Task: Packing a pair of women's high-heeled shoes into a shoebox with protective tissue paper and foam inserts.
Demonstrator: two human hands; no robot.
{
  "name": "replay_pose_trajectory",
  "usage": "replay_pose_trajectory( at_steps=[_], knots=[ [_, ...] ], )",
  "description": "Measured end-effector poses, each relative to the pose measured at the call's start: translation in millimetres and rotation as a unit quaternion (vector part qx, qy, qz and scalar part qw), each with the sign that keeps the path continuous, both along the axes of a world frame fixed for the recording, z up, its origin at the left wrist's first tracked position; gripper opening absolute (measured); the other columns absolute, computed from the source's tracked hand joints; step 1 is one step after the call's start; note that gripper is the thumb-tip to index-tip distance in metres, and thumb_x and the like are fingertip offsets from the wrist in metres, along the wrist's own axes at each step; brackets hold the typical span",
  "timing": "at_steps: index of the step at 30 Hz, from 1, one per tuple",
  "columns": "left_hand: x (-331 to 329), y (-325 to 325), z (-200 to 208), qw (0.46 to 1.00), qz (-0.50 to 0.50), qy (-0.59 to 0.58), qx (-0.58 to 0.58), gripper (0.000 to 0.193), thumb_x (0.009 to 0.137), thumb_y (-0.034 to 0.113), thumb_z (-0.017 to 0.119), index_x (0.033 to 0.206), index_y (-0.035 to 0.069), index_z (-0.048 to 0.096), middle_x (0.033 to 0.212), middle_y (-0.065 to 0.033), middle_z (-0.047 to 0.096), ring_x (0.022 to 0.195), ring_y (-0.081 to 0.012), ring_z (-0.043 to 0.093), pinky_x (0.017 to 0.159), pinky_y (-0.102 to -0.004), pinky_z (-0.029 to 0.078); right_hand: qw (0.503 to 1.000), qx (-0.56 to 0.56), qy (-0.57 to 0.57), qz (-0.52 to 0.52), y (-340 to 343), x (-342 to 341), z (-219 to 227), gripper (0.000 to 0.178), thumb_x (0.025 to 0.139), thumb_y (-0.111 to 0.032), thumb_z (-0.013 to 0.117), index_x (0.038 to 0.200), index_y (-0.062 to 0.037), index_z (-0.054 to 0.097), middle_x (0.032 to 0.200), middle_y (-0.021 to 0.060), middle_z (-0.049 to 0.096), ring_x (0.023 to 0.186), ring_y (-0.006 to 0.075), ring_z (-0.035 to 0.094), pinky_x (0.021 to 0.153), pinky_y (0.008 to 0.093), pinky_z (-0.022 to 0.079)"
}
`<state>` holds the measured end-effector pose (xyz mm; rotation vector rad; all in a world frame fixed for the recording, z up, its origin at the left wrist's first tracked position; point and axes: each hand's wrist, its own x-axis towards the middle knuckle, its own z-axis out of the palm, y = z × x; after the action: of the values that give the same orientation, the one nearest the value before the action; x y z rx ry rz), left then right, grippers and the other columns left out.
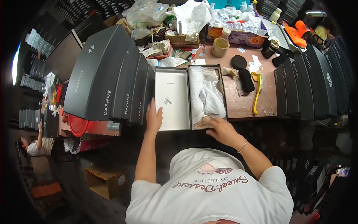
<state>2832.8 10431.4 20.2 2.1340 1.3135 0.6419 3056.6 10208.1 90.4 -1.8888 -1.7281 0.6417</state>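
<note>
A dark shoebox (222, 89) lies uncovered on the table edge in front of me. Inside, white tissue paper (209, 99) wraps a bulky shape, and a beige piece (203, 122) shows at the near end. Its lid (172, 104) sits to the left, pale inside facing up. My left hand (153, 117) grips the lid's left edge, thumb on the inner face. At the box's near right corner, my right hand (225, 132) reaches over the rim with its fingers beside the beige piece. The thumb stands apart from those slightly blurred fingers.
Dark shoeboxes (97, 74) stand close on the left, and more shoeboxes (298, 86) on the right. A yellow brush (257, 95), a black pad (246, 80) and a jar (220, 46) lie beyond. Behind are plastic bags (145, 13) and a paper-filled carton (238, 35).
</note>
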Motion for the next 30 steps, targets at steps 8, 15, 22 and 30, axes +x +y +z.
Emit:
replay_pose_trajectory(
  at_steps=[8,15,22,30],
  knots=[
    [137.8,-42.5,26.7,0.929,-0.309,0.08,0.189,0.062,0.073,0.016,0.066,0.129,0.002,0.045,0.129,-0.0183,0.048,0.129,-0.0349,0.036,0.109,-0.0544,0.021,0.973,0.072,-0.178,-0.124,43.6,42.4,-30.9,0.03,0.074,-0.012,0.068,0.102,-0.0078,0.059,0.088,0.0113,0.058,0.091,0.0269,0.055,0.081,0.0407,0.038],
    [128.8,-27.6,28.6,0.951,-0.198,-0.213,-0.107,0.04,0.075,0.006,0.068,0.11,0.006,0.049,0.109,-0.0085,0.054,0.106,-0.0213,0.056,0.095,-0.0435,0.043,0.908,0.123,0.29,-0.276,13.6,93.1,-51.6,0.015,0.087,-0.011,0.058,0.099,-0.0028,0.057,0.086,0.0014,0.06,0.075,0.0144,0.056,0.063,0.0267,0.044],
    [73.8,-83.0,136.8,0.728,-0.313,-0.499,-0.352,0.055,0.068,-0.001,0.073,0.115,0.006,0.045,0.112,-0.013,0.054,0.109,-0.0201,0.054,0.095,-0.0344,0.043,0.91,0.103,0.4,-0.018,109.2,-13.5,-5.3,0.028,0.089,-0.019,0.056,0.113,-0.0057,0.05,0.1,0.0044,0.053,0.098,0.0146,0.053,0.086,0.0281,0.043],
    [56.3,11.6,10.0,0.748,0.044,-0.452,-0.484,0.037,0.083,0.005,0.065,0.115,0.004,0.044,0.107,-0.0104,0.055,0.099,-0.0178,0.055,0.087,-0.033,0.047,0.917,0.075,0.083,0.382,94.9,-114.0,-68.6,0.024,0.085,-0.018,0.056,0.104,-0.0051,0.062,0.097,0.0157,0.064,0.088,0.0301,0.064,0.077,0.0434,0.05]
  ],
)
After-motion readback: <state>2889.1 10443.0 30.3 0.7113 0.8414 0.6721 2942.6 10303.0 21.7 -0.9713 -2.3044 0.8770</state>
